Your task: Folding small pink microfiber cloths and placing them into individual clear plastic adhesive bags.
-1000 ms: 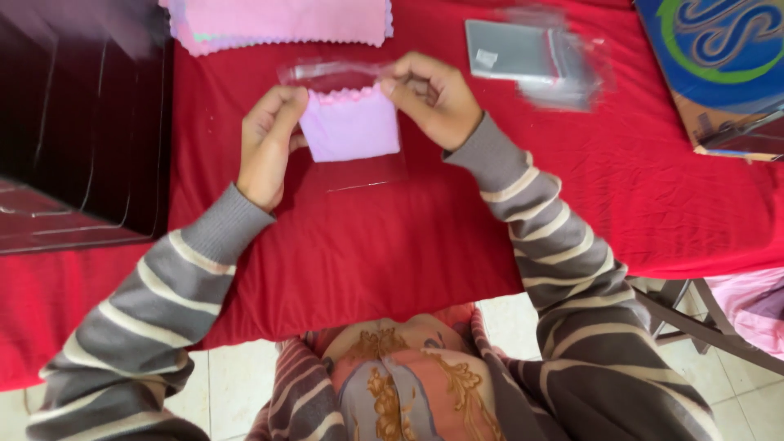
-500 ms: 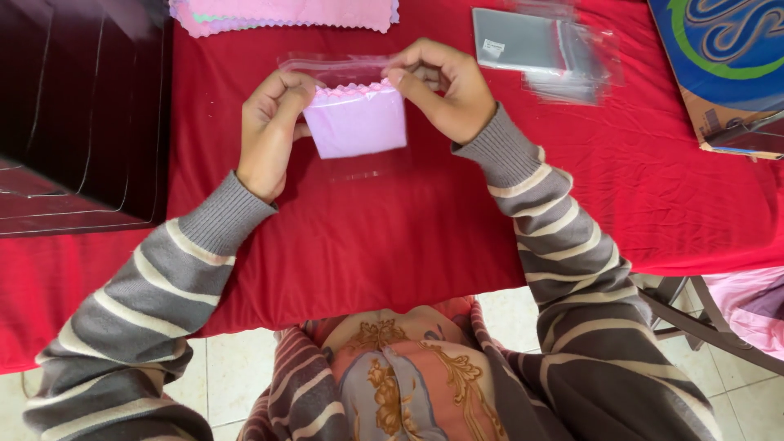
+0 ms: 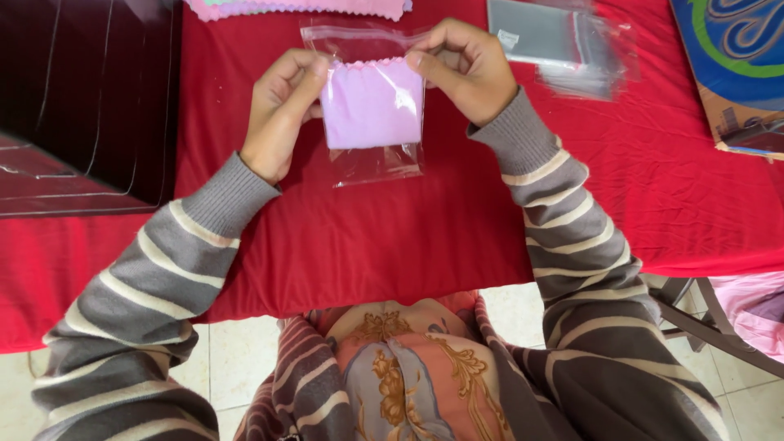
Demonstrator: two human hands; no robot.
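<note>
Left hand: the left hand (image 3: 282, 114) is sitting left of centre in the upper part of the frame, fingers curled and pinching the left edge of a folded lilac cloth (image 3: 371, 102) together with the bag around it.
Right hand: the right hand (image 3: 465, 69) is sitting just right of centre near the top, thumb and fingers pinched narrow on the upper right corner of the cloth and the bag mouth.
Cloth: lilac, folded square, with a scalloped pink top edge; it is lying partly inside a clear plastic bag (image 3: 376, 163), its top edge level with the fingertips of both hands.
Bag: transparent and glossy; its lower part is showing empty below the cloth, and its upper flap is standing up above the cloth between the two hands. Both are being held just over the red tablecloth (image 3: 408, 237); whether the bag bottom is touching it cannot be told.
Sleeves: grey striped sleeves (image 3: 155, 278) are running from the lower corners of the frame up to both wrists.
Top edge: a stack of pink cloths (image 3: 302, 8) is lying at the top centre, cut off by the frame, well apart from the hands.
Upper right: a pile of clear bags (image 3: 563, 45) is lying just right of the right hand, near but not touching.
Far right: a blue patterned board (image 3: 735, 49) is resting at the upper right corner.
Upper left: a dark glossy box (image 3: 82, 98) is filling that corner.
</note>
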